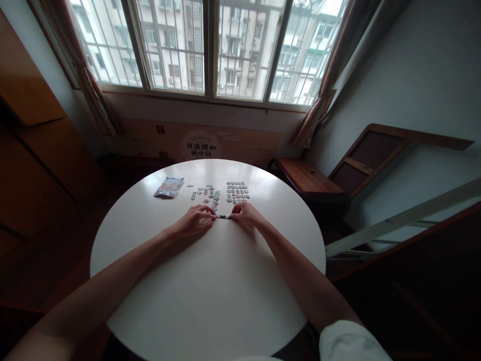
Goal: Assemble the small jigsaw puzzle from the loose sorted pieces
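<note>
Between my two hands is a short, narrow strip of joined jigsaw puzzle pieces [223, 217], at or just above the tabletop. My left hand [195, 218] pinches its left end, thumb and fingers together. At its right end, the fingertips of my right hand [245, 214] are closed on it. Just beyond the strip runs a column of puzzle pieces [216, 198]. Loose puzzle pieces [206, 192] lie scattered to the left of that column. A block of puzzle pieces set out in rows [237, 191] lies beyond my right hand.
A colourful printed packet [169, 187] lies on the far left of the round white table [210, 291]. A wooden bench [308, 175] stands beyond the table's right edge. A decorated box panel [240, 143] rests under the barred window.
</note>
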`<state>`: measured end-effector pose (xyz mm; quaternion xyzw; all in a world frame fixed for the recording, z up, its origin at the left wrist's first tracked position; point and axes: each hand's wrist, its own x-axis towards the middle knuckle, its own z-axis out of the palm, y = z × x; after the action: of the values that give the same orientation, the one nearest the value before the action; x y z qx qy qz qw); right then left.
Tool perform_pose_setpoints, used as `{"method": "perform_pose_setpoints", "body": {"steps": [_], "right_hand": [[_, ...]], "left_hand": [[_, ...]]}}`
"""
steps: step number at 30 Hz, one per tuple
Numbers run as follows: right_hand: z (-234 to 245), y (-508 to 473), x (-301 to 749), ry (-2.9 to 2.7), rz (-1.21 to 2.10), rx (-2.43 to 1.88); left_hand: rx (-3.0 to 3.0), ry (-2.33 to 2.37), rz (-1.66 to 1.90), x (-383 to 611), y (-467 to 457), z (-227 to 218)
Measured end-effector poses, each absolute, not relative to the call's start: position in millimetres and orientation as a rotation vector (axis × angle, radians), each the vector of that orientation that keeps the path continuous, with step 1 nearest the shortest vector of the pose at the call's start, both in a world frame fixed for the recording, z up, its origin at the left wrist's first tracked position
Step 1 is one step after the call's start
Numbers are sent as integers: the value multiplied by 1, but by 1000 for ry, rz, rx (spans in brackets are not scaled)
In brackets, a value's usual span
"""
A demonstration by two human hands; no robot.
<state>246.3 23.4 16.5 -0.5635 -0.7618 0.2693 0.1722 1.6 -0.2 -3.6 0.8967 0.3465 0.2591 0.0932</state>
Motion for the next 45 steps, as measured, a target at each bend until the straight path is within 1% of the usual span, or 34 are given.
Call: {"method": "perform_pose_setpoints", "body": {"steps": [19,29,35,45], "right_hand": [[19,24,248,-2164,763,-1556],[21,21,250,-2094,492,-1678],[18,23,252,-2044,475,-1739],[16,24,251,-2130,401,-1717]], "left_hand": [[2654,1014,746,1,-1,-1],[2651,996,758,1,1,-3],[2636,987,791,0,3,-3],[2656,893,917,1,3,-6]]}}
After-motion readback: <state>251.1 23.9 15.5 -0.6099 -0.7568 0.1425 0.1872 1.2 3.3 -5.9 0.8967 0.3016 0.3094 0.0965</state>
